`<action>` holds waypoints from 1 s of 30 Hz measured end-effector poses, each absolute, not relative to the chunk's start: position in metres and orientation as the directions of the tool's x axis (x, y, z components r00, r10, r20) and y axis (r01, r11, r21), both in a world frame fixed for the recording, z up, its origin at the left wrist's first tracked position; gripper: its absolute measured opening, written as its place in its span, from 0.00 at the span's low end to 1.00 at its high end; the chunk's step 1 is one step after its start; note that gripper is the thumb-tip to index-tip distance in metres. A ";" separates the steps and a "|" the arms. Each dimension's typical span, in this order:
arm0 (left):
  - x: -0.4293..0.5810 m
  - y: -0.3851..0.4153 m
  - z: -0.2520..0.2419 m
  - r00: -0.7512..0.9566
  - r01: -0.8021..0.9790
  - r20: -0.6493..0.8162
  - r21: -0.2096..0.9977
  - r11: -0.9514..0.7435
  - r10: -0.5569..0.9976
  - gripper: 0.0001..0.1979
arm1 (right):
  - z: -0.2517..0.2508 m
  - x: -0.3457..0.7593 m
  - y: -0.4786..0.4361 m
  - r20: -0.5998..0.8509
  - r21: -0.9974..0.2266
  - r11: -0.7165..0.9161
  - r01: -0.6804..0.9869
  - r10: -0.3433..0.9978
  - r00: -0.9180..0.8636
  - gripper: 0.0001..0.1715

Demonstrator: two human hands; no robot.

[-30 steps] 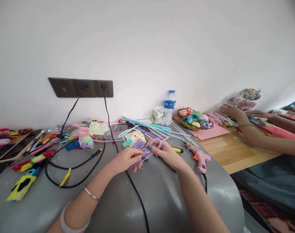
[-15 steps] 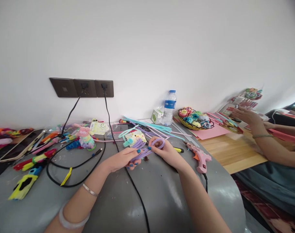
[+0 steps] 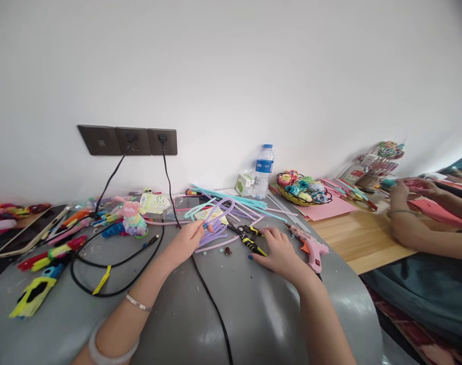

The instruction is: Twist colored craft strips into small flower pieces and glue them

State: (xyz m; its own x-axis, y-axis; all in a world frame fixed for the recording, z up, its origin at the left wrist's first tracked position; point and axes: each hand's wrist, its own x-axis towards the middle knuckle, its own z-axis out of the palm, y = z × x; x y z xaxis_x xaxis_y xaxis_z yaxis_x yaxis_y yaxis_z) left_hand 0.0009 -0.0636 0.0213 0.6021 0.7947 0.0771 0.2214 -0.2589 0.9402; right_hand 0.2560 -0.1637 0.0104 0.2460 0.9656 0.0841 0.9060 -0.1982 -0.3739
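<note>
My left hand [image 3: 190, 238] is closed, pinching a purple pipe cleaner [image 3: 227, 202] bent into a tall loop. Just past its fingertips, a bunch of purple pipe cleaners [image 3: 215, 234] lies on the grey table [image 3: 253, 314]. My right hand [image 3: 280, 253] is spread low over the table, thumb and fingers apart around the handles of black-and-yellow pliers [image 3: 249, 243]. Whether the fingers touch the handles is hard to tell. Beyond both hands lie light blue pipe cleaners [image 3: 249, 202]. A small dark brown piece [image 3: 227, 251] sits between the hands.
A pink glue gun [image 3: 310, 248] lies right of my right hand. Behind stand a water bottle [image 3: 263, 172], a small box [image 3: 245, 184] and a basket of fabric flowers [image 3: 303, 190]. A black cable [image 3: 210, 294] crosses the table. A co-worker's arms [image 3: 417, 228] are at the right.
My right hand has let go of the purple pipe cleaner and moved right and down to the pliers. My left hand keeps the loop, now held upright; the purple bunch lies on the table.
</note>
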 end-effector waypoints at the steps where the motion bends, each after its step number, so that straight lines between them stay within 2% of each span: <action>1: 0.000 -0.062 0.021 0.593 0.239 0.097 0.927 -0.290 0.799 0.14 | 0.005 0.259 -0.166 0.093 -0.348 -0.181 0.920 0.970 0.226 0.35; 4: -0.001 -0.061 0.023 0.556 0.328 0.129 0.874 -0.359 0.821 0.14 | -0.002 0.268 -0.166 0.135 -0.313 -0.135 0.940 0.973 0.185 0.37; 7: -0.003 -0.059 0.025 0.535 0.412 0.152 0.812 -0.414 0.831 0.14 | 0.001 0.274 -0.163 0.130 -0.335 -0.090 0.938 0.982 0.141 0.35; 12: -0.006 -0.052 0.024 0.507 0.514 0.187 0.719 -0.469 0.842 0.14 | 0.004 0.275 -0.168 0.198 -0.441 -0.025 0.897 0.972 0.124 0.34; 17: -0.009 -0.048 0.025 0.487 0.535 0.222 0.689 -0.490 0.845 0.13 | 0.001 0.275 -0.177 0.314 -0.598 -0.044 0.800 0.906 0.284 0.31; 20: -0.009 -0.048 0.026 0.483 0.549 0.236 0.668 -0.502 0.843 0.13 | 0.008 0.276 -0.179 0.263 -0.813 -0.011 0.582 0.885 0.384 0.28; 23: -0.009 -0.049 0.027 0.497 0.555 0.221 0.663 -0.503 0.839 0.13 | 0.022 0.271 -0.178 0.119 -0.985 0.065 0.157 0.921 0.371 0.28; 25: -0.009 -0.050 0.028 0.514 0.556 0.206 0.660 -0.506 0.833 0.14 | 0.035 0.263 -0.178 0.073 -0.992 0.099 -0.084 0.960 0.270 0.36; 26: -0.008 -0.051 0.028 0.522 0.557 0.200 0.656 -0.509 0.829 0.14 | 0.041 0.258 -0.178 0.036 -0.986 0.064 -0.156 0.983 0.180 0.40; 28: -0.008 -0.051 0.027 0.536 0.562 0.195 0.644 -0.519 0.821 0.14 | 0.050 0.248 -0.179 -0.029 -0.980 -0.022 -0.199 0.999 0.036 0.47; 30: -0.007 -0.052 0.026 0.547 0.564 0.196 0.633 -0.531 0.814 0.14 | 0.055 0.238 -0.179 -0.091 -0.965 -0.105 -0.239 0.993 -0.068 0.49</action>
State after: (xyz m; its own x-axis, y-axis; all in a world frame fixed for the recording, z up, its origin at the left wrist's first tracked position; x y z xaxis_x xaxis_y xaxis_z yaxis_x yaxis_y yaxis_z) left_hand -0.0075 -0.0517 0.0259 0.5470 0.8140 0.1955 0.5638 -0.5309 0.6327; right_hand 0.2383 -0.1788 0.0548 -0.0684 0.9935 -0.0913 -0.2387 -0.1052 -0.9654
